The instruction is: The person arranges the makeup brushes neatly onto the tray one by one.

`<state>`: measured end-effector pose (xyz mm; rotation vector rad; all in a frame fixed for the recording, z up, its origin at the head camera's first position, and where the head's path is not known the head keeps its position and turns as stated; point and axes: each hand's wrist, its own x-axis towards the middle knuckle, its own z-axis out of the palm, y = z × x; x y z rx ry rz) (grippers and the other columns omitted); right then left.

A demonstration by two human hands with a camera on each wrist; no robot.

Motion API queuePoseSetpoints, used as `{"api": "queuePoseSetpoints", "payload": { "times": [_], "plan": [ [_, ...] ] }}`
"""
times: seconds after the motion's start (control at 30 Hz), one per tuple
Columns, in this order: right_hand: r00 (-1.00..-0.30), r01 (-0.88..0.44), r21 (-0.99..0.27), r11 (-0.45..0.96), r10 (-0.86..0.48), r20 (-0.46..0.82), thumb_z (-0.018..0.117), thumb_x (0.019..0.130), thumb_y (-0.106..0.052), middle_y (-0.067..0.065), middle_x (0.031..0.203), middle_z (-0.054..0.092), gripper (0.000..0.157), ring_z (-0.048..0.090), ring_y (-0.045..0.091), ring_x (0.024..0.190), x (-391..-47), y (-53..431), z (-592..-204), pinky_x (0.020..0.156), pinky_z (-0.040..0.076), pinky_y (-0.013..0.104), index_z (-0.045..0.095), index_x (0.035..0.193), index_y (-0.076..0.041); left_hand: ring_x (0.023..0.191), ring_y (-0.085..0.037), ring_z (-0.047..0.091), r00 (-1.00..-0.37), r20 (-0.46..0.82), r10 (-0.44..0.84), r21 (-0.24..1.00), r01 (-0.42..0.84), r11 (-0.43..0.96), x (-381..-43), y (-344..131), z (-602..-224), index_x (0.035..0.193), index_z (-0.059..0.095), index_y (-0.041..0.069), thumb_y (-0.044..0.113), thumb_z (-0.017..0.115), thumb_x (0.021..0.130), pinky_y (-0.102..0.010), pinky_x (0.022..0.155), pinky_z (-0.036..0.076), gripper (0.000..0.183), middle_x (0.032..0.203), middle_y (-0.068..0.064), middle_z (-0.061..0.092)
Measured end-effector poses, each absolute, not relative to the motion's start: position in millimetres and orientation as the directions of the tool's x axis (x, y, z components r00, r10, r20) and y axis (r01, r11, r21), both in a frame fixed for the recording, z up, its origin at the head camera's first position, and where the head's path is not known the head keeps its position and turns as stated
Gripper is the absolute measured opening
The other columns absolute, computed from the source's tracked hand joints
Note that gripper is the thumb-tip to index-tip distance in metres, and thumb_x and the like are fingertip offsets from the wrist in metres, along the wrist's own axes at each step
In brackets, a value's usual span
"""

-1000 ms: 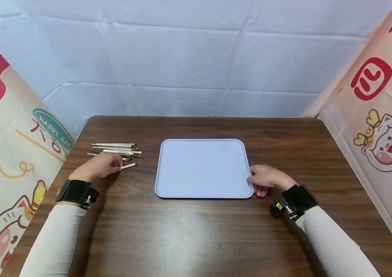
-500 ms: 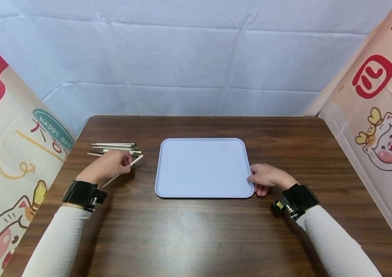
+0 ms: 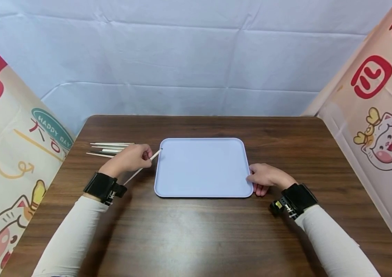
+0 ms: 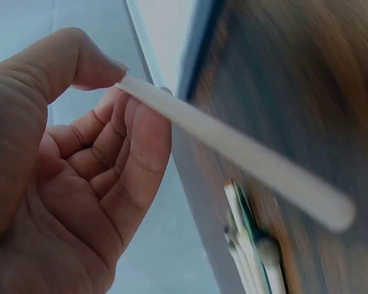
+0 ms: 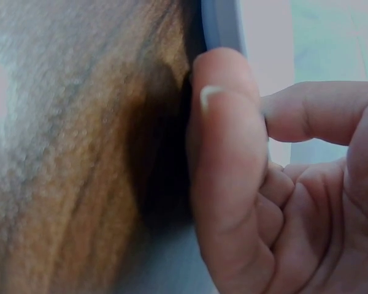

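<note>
My left hand [image 3: 135, 157] pinches a slim pale paintbrush [image 3: 155, 154] between thumb and fingertips. The brush slants, its dark tip overlapping the left rim of a pale blue tray [image 3: 201, 169] and its thin handle end pointing down toward my wrist. In the left wrist view the brush [image 4: 239, 147] crosses the picture, blurred. On the right, my right hand [image 3: 268, 177] grips the tray's right edge, thumb over the rim and fingers at its outer side. The right wrist view shows a finger [image 5: 230, 153] against the tray's side.
A bundle of several paintbrushes [image 3: 107, 145] lies at the table's left, partly hidden behind my left hand. Bristle heads show on these brushes [image 4: 270, 254] in the left wrist view. The brown wooden table [image 3: 182, 234] ends at a pale cloth backdrop [image 3: 196, 69], with printed cloths at both sides.
My left hand has lifted the paintbrush away from the bundle and carried it right, to the tray's left edge, turning it to a slant. The right hand and tray stay put.
</note>
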<state>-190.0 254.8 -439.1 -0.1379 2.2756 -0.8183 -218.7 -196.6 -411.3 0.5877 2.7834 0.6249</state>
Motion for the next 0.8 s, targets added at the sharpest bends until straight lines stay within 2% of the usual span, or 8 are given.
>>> {"api": "queuePoseSetpoints", "payload": {
  "times": [0.27, 0.5, 0.8],
  "plan": [
    [-0.744, 0.129, -0.599, 0.790, -0.322, -0.585, 0.050, 0.099, -0.007, 0.011, 0.068, 0.066, 0.009, 0.064, 0.014, 0.049, -190, 256, -440, 0.049, 0.056, 0.029, 0.052, 0.092, -0.001, 0.068, -0.015, 0.054, -0.888, -0.141, 0.438, 0.512, 0.313, 0.800, -221, -161, -410, 0.095, 0.061, 0.007, 0.013, 0.066, 0.087, -0.030, 0.065, 0.046, 0.012, 0.079, -0.002, 0.060],
    [-0.746, 0.129, -0.605, 0.786, -0.325, -0.581, 0.049, 0.098, -0.006, 0.011, 0.067, 0.066, 0.008, 0.064, 0.013, 0.049, -190, 255, -440, 0.049, 0.056, 0.029, 0.051, 0.092, -0.001, 0.061, -0.013, 0.062, -0.881, -0.192, 0.432, 0.578, 0.255, 0.776, -225, -130, -410, 0.097, 0.061, 0.006, 0.014, 0.064, 0.089, -0.029, 0.063, 0.051, 0.012, 0.074, -0.003, 0.064],
    [-0.751, 0.129, -0.602, 0.788, -0.319, -0.579, 0.049, 0.098, -0.006, 0.011, 0.067, 0.066, 0.008, 0.064, 0.013, 0.049, -189, 255, -440, 0.049, 0.056, 0.029, 0.051, 0.091, -0.001, 0.061, -0.012, 0.063, -0.872, -0.233, 0.430, 0.522, 0.261, 0.812, -234, -86, -412, 0.089, 0.063, 0.007, 0.016, 0.066, 0.089, -0.026, 0.065, 0.045, 0.010, 0.064, 0.000, 0.065]
  ]
}}
